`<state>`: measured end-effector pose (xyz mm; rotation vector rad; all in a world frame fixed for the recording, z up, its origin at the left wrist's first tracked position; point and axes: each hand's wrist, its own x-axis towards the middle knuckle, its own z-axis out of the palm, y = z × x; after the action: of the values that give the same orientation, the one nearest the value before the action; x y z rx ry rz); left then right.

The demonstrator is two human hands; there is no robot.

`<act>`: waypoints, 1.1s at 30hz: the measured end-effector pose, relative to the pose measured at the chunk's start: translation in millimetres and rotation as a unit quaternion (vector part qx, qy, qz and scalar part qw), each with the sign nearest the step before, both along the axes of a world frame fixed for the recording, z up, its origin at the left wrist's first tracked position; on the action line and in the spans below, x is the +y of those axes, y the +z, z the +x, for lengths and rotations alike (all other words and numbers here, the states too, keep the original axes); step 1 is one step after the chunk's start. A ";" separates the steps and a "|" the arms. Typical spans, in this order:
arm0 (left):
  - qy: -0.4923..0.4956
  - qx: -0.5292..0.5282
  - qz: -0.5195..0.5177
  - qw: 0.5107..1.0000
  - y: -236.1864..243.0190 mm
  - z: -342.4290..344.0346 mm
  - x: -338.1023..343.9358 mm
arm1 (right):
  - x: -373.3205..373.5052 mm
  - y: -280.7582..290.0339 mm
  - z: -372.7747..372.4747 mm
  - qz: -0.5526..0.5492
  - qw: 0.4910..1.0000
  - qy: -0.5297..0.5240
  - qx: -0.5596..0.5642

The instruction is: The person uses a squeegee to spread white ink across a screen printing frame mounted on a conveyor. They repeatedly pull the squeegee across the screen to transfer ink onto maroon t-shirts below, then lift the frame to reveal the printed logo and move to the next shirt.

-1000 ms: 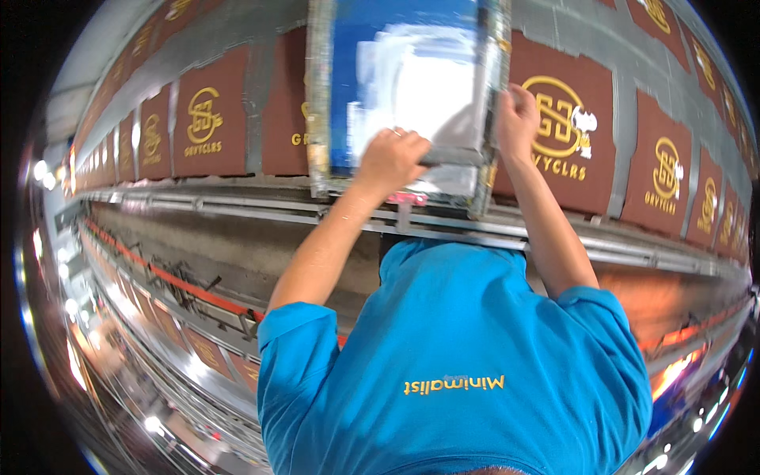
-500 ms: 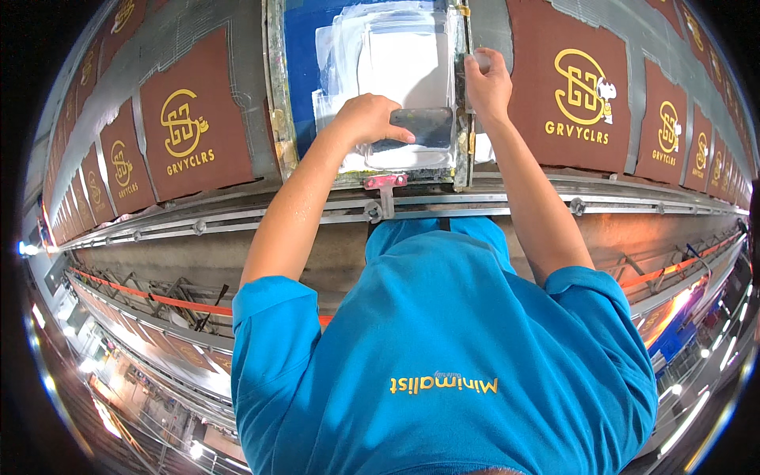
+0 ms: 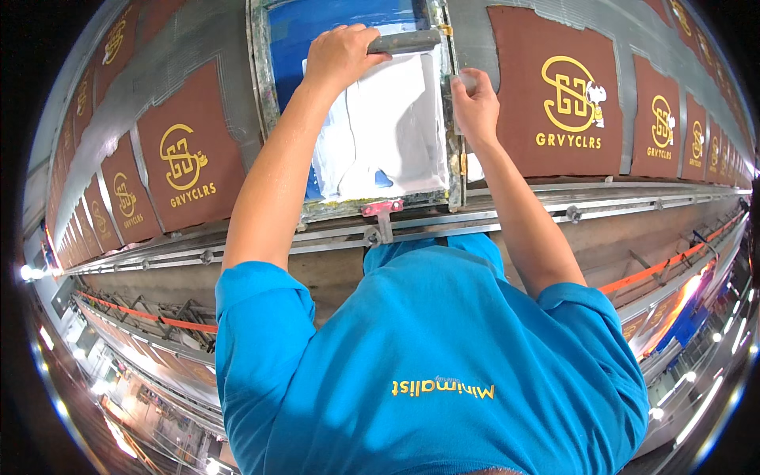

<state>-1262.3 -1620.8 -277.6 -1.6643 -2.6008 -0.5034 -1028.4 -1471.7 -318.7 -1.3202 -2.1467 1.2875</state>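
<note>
My left hand (image 3: 340,55) is closed around a grey squeegee (image 3: 412,41) at the upper part of a screen printing frame (image 3: 260,79) with blue mesh (image 3: 293,43). White ink (image 3: 380,119) covers much of the mesh below the squeegee, with a shadow across it. My right hand (image 3: 475,107) is closed on a small translucent piece (image 3: 463,81) at the frame's right edge. A pink-and-metal bracket (image 3: 381,210) joins the frame's lower edge to the rail.
Maroon fabric panels (image 3: 554,47) with yellow emblems, some with a white figure, line the grey printing bench (image 3: 245,158) on both sides. A metal rail (image 3: 522,206) runs along its near edge. Behind me are an orange strip (image 3: 158,317) and another bench with panels.
My left hand and the squeegee have moved up from the screen's lower part to its top, exposing a broad white ink area. My right hand has moved slightly lower beside the frame.
</note>
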 end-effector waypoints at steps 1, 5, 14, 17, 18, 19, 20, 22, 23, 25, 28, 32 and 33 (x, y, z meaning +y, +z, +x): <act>-0.010 0.026 0.036 0.999 -2.6 -1.7 5.0 | 1.0 3.0 -0.3 -0.009 1.000 -0.002 -0.003; 0.010 -0.020 -0.021 1.000 -2.9 -3.1 9.4 | 14.3 12.5 -12.9 0.245 0.968 0.028 0.041; 0.035 -0.018 -0.016 0.999 11.0 -4.2 14.0 | 34.2 49.7 -116.2 0.370 0.847 0.374 -0.070; 0.003 -0.057 -0.041 0.998 -6.1 32.3 -18.7 | 4.8 39.0 -67.9 0.394 0.831 0.389 -0.062; 0.005 -0.085 -0.045 0.995 0.6 56.6 -31.0 | -8.8 40.4 -46.2 0.381 0.833 0.395 -0.076; 0.007 -0.080 -0.076 0.994 3.1 79.6 -42.4 | -21.8 32.7 -20.6 0.385 0.834 0.391 -0.053; 0.004 -0.087 -0.063 0.994 1.9 98.1 -57.0 | -35.0 27.8 1.0 0.391 0.834 0.388 -0.029; 0.006 -0.104 -0.046 0.994 6.8 126.4 -76.0 | -56.4 44.8 29.3 0.351 0.851 0.389 -0.016; -0.006 -0.127 -0.063 0.990 9.9 127.0 -78.2 | -53.2 47.5 27.9 0.329 0.855 0.401 -0.022; -0.019 -0.179 -0.133 0.975 19.3 111.7 -70.6 | -45.6 55.9 23.0 0.283 0.858 0.427 -0.033; -0.020 -0.143 -0.142 0.979 25.5 54.7 -32.3 | -5.8 55.8 -30.3 0.313 0.846 0.428 -0.051; 0.022 -0.035 -0.034 0.999 21.8 -5.6 8.7 | 31.8 55.0 -103.1 0.422 0.829 0.367 0.005; 0.041 -0.026 -0.030 0.998 19.2 -4.3 10.9 | 29.8 52.9 -103.5 0.425 0.831 0.359 0.011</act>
<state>-1266.5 -1609.9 -258.4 -1.5737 -2.7347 -0.4775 -1131.9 -1441.9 -265.7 -0.1219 -2.7752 0.3283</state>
